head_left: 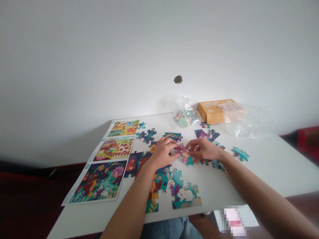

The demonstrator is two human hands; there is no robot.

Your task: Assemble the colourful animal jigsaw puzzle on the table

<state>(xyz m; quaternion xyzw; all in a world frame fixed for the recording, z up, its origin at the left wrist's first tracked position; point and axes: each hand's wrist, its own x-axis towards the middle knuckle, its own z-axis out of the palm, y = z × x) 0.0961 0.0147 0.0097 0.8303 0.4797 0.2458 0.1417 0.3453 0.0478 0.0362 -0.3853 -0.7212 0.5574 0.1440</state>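
Observation:
My left hand (163, 151) and my right hand (202, 149) meet over the middle of the table. Between their fingertips is a purple jigsaw piece (181, 148), gripped from both sides. Just below it lies a pink and teal piece (188, 160), close to my right fingers. Under and beside my left forearm spreads a partly joined puzzle, including a white rabbit section (185, 194) and a dark section with a red animal (131, 165). My left hand and arm hide part of it. Beyond my hands sits a dark blue piece (172, 135).
A reference sheet (98, 182) with three pictures lies at the left. Loose pieces (147, 135) are scattered behind my left hand, others (207, 134) behind my right. A bag of pieces (185, 117), an orange puzzle box (214, 111) and clear plastic (246, 121) stand near the wall.

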